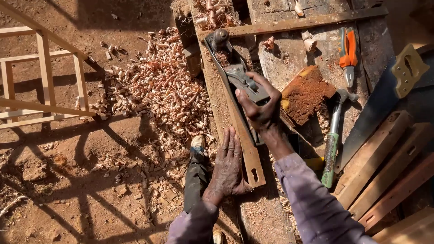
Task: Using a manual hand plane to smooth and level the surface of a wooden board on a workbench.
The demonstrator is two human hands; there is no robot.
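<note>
While right hand grips plane, nose pointing away along plank; left hand flat, open.

1. The floor is bare reddish-brown earth, scattered with small stones and wood chips.
2. A heap of curled wood shavings lies on the ground beside the workbench.
3. A pale wooden frame, perhaps part of a piece of furniture, stands at the left on the dirt.
4. The workbench is rough, worn timber, dusted with sawdust.
5. Hard sunlight falls from above, throwing sharp crossing shadows of slats over the ground.
6. No walls or windows show; the setting looks open-air.
</note>
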